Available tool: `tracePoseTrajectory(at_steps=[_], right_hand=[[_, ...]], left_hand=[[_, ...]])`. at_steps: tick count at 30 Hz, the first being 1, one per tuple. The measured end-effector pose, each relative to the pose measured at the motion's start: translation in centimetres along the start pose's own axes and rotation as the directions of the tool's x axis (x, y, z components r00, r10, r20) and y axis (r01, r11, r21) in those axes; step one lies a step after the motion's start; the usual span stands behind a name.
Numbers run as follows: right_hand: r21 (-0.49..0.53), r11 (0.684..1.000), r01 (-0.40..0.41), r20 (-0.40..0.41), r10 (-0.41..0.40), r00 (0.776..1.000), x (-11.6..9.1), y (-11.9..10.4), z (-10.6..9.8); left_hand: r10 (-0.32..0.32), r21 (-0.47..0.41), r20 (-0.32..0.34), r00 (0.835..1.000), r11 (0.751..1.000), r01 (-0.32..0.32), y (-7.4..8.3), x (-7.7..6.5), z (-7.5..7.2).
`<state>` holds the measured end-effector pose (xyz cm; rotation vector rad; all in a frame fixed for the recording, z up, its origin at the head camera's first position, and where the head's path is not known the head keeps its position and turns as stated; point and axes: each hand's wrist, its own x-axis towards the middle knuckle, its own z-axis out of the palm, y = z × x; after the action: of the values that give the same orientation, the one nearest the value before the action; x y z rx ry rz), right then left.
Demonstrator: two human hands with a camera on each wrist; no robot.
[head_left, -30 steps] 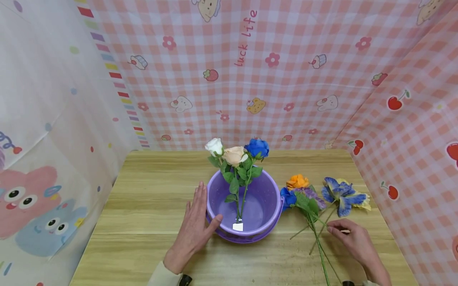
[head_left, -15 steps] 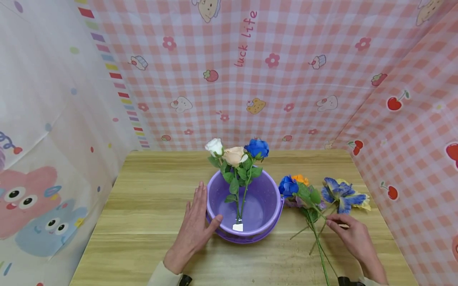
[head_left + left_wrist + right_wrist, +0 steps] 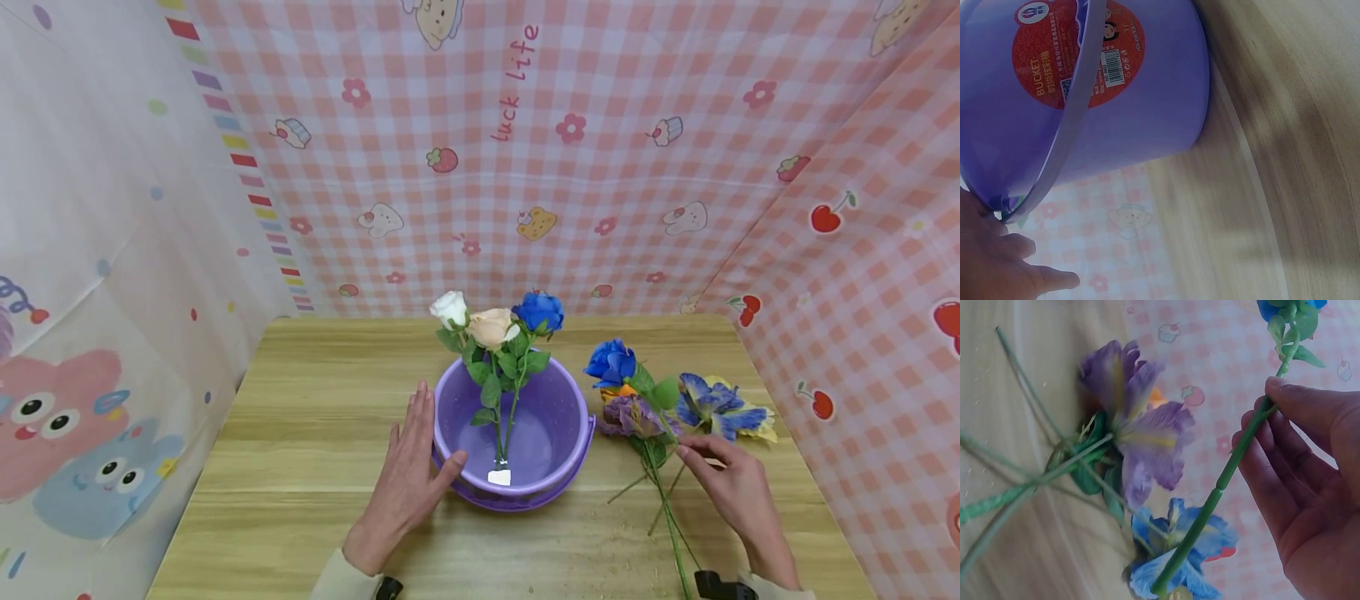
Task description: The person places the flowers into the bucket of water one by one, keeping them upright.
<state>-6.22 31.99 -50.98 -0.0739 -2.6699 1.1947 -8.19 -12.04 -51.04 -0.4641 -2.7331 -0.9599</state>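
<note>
My right hand [image 3: 731,487] pinches the green stem [image 3: 1235,456] of a blue rose [image 3: 611,363] between thumb and fingers. The rose's head is up off the table, leaning left over the other flowers. My left hand [image 3: 405,467] lies with straight fingers along the left side of a purple bucket [image 3: 442,392], thumb at its rim. Inside the bucket stand a white rose [image 3: 449,309], a cream rose [image 3: 492,327] and another blue rose [image 3: 538,312]. In the left wrist view, a red label [image 3: 1041,62] shows on the bucket's wall, and its handle [image 3: 1075,112] hangs down.
On the table right of the bucket lie a purple flower [image 3: 633,414], a partly covered orange flower [image 3: 617,392] and a blue and yellow flower [image 3: 716,404], stems crossing toward the front. Patterned cloth [image 3: 480,200] hangs behind the wooden table [image 3: 315,400].
My right hand has lifted the blue rose off the pile; its head moved up and away, uncovering the purple flower. The left hand and bucket stay in place.
</note>
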Motion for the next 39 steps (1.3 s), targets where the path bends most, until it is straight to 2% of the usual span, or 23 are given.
tracePoseTrajectory(at_steps=[12, 26, 31, 39], right_hand=[[0.065, 0.997, 0.038, -0.098, -0.031, 0.995, 0.8, -3.0, 0.2], [0.179, 0.983, 0.038, -0.128, -0.015, 0.992, 2.0, -6.9, 0.4], [0.282, 0.959, 0.024, -0.126, 0.012, 0.992, 2.5, -8.2, 0.4], [0.423, 0.901, 0.094, -0.156, -0.03, 0.987, 3.2, -10.2, 0.4]], left_hand=[[-0.012, -0.019, 0.016, 1.0, 1.0, 0.012, 0.2, 0.1, -0.2], [-0.005, -0.012, 0.009, 1.0, 1.0, 0.005, 0.1, 0.0, -0.1], [-0.006, -0.013, 0.008, 1.0, 1.0, 0.006, 0.0, 0.0, -0.1], [-0.007, -0.014, 0.004, 1.0, 1.0, 0.007, 0.1, 0.0, -0.1]])
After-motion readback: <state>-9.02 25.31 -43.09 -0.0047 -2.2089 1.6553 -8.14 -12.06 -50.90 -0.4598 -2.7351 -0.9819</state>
